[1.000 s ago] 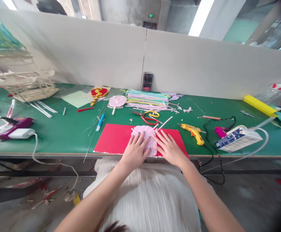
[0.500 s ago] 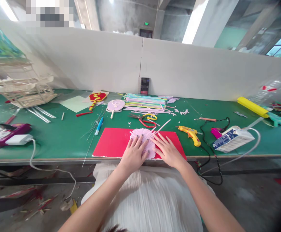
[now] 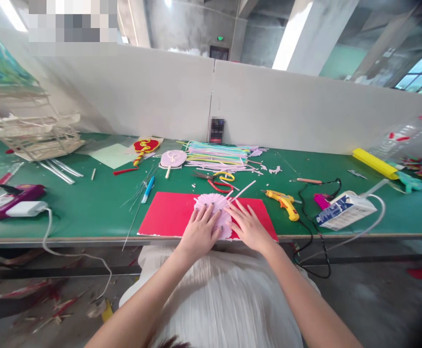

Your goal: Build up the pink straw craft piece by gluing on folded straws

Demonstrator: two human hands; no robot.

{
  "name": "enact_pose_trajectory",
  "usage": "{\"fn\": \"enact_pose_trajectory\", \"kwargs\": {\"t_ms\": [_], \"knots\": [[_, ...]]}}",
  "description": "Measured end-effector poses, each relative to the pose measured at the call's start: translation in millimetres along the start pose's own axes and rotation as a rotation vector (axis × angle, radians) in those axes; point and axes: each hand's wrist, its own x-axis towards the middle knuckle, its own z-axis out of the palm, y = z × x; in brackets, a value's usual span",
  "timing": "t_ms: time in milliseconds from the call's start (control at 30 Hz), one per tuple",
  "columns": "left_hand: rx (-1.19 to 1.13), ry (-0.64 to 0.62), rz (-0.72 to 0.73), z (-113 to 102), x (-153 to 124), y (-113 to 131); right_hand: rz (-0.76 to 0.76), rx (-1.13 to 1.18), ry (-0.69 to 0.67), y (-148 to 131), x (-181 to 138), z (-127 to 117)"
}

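A green table (image 3: pixel 87 208) carries a red sheet (image 3: pixel 165 212) at its near edge. Just beyond the sheet lie red and yellow scissors (image 3: pixel 220 180), and behind them a pile of pastel straws (image 3: pixel 216 154). A blue pen (image 3: pixel 148 188) lies left of the sheet. To the right are a yellow glue gun (image 3: pixel 285 202) and a tipped carton (image 3: pixel 343 212). A white charger (image 3: pixel 25 209) sits far left, touching a purple device (image 3: pixel 6 200), with a stick model (image 3: pixel 33 130) behind.
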Motion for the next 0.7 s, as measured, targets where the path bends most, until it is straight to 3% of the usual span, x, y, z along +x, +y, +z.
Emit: {"fn": "enact_pose_trajectory", "kwargs": {"t_ms": [700], "knots": [[0.001, 0.024, -0.005, 2.5, -0.6, 0.3, -0.011, -0.004, 0.016, -0.4, -1.0, 1.8]]}}
